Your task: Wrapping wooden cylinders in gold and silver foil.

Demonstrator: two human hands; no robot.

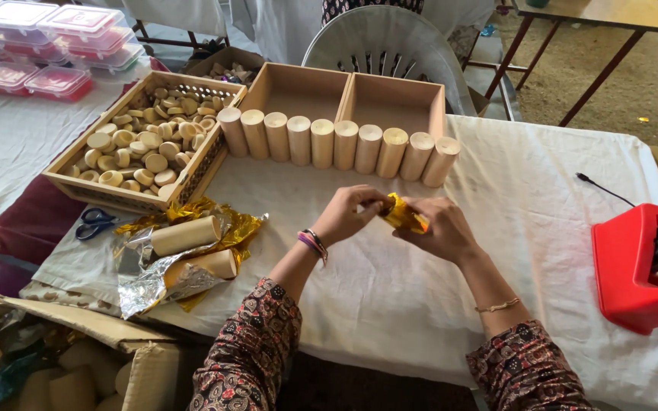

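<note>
Both my hands meet over the white tablecloth [390, 289], closed around one small cylinder wrapped in gold foil [404, 215]. My left hand [348, 213] pinches its left end, and my right hand [437, 228] wraps around its right side. Most of the wrapped piece is hidden by my fingers. Just beyond my hands, a row of several bare wooden cylinders [336, 143] stands upright, side by side. To the left lie two more wooden cylinders [186, 236] on a crumpled pile of gold and silver foil sheets [154, 266].
A lattice wooden tray [78, 183] holds several round wooden caps. Two empty wooden boxes [344, 95] sit behind the row. Blue-handled scissors [94, 223] lie at the left, a red tape dispenser [634, 266] at the right. A cardboard box [62, 358] of cylinders stands lower left; a white plastic chair [386, 42] beyond.
</note>
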